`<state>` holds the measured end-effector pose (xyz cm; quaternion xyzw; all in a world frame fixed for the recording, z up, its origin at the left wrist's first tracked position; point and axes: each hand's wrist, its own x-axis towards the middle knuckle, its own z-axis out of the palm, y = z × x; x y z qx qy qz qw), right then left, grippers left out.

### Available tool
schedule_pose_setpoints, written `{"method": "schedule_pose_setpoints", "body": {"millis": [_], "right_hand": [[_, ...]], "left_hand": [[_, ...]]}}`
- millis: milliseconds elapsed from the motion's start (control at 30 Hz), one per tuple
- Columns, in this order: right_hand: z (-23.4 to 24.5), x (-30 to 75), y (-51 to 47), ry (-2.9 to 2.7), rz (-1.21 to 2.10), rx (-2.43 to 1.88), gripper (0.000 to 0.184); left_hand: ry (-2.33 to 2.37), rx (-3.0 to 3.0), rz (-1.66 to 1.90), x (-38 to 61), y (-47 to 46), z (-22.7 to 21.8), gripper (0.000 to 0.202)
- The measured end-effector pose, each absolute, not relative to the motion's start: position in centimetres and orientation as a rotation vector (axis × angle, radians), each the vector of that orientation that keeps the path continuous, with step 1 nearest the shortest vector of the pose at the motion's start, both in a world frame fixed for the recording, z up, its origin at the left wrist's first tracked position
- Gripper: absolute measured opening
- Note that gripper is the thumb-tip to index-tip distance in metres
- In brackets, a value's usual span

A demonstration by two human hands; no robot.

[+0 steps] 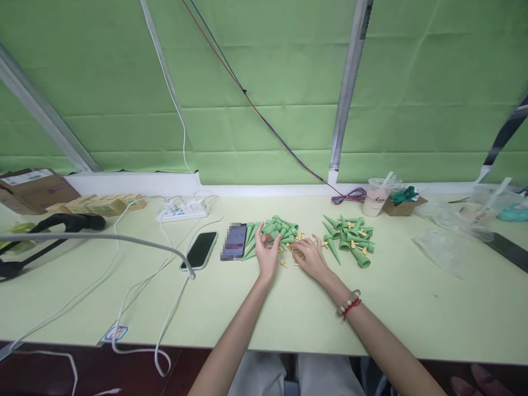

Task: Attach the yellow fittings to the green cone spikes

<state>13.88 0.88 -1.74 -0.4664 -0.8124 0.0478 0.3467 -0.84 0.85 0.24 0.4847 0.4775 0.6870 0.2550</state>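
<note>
My left hand (267, 251) reaches into a heap of green plastic cones (275, 229) on the pale green table (289, 308); its fingers curl around one cone at the heap's near edge. My right hand (309, 256) lies palm down on several small yellow pieces (297, 242) scattered between the two heaps, fingers bent; what they pinch is hidden. To the right of that hand lies a second heap of green cones with yellow pieces fitted (352, 236).
Two phones (199, 250) (234, 241) lie left of the cones. A white power strip (183, 210) and white cables (136, 286) cross the left side. A drink cup (375, 197), small cardboard box (402, 205) and clear bags (443, 247) sit at the right. Cardboard boxes (37, 190) stand far left.
</note>
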Motion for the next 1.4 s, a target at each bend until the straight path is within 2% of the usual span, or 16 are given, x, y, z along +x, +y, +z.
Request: {"method": "schedule_pose_setpoints", "body": {"millis": [100, 267, 400, 667, 833, 900, 1033, 1100, 1267, 1400], "right_hand": [[-1.9, 13.7, 1.2, -2.058, 0.138, -1.295, 0.018], [-1.6, 13.3, 1.2, -1.989, 0.175, -1.44, 0.016], [-1.7, 12.9, 1.0, -1.966, 0.21, -1.5, 0.016], [-2.4, 13.8, 1.6, -1.906, 0.346, -1.255, 0.016], [-1.8, 14.0, 1.4, -1.549, 0.577, -1.164, 0.02], [-1.4, 14.1, 1.2, -1.365, 0.677, -1.147, 0.028], [-1.0, 14.7, 1.4, -1.066, 0.849, -1.105, 0.047], [-0.9, 15.0, 1.7, -0.979, 0.931, -1.115, 0.054], [-0.6, 15.3, 1.7, -0.843, 1.13, -1.104, 0.049], [-0.6, 15.4, 1.4, -0.732, 1.268, -1.014, 0.042]], "left_hand": [[1.235, 1.238, 1.821, -0.6, 0.9, 0.1, 0.074], [1.221, 1.27, 1.822, -0.7, 0.8, 0.4, 0.068], [1.197, 1.206, 1.816, -0.8, 0.7, 0.7, 0.075], [1.122, 1.072, 1.787, -0.5, 0.4, 1.6, 0.084], [1.076, 0.941, 1.703, -0.6, 0.7, 1.7, 0.092], [1.029, 0.923, 1.649, -0.6, 0.8, 1.8, 0.089], [0.896, 0.931, 1.585, -0.5, 0.9, 2.0, 0.065], [0.861, 0.89, 1.551, -0.5, 0.8, 2.1, 0.059], [0.786, 0.768, 1.454, -0.3, 0.7, 2.5, 0.064], [0.78, 0.746, 1.411, -0.1, 0.5, 2.6, 0.06]]}}
